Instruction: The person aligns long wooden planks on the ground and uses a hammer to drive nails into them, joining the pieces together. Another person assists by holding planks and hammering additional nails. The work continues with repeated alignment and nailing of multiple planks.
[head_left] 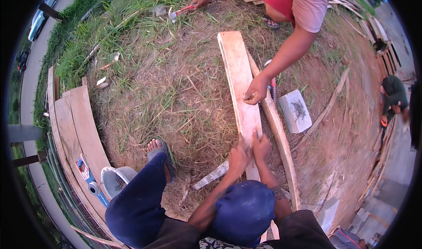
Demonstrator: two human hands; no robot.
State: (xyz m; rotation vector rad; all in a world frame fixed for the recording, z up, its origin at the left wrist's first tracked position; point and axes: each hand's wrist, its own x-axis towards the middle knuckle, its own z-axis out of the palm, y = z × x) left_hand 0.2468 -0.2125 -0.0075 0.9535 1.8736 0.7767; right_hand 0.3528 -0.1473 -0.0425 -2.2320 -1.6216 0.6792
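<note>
- Far out to the left of both hands: a stack of curved boards lies on the ground, with a blue tool and a grey bucket at its near end.
- My left hand rests on the near end of the pale plank, fingers drawn together and pressing down on the wood; I cannot tell whether anything is pinched under them.
- My right hand sits just beside it, touching the same end, fingers close together, flat on the plank face.
- The plank runs lengthwise straight away from my hands, its far end well beyond reach. Both hands are equally near; the right is slightly farther up the board.
- Ahead of my right hand, a co-worker's hand is closed on the plank's right edge, midway along.
- To the right of that, a second, narrower board lies alongside, and a white block sits beyond it on the dirt.
- Far ahead to the left, another hand holds a red-handled hammer.
</note>
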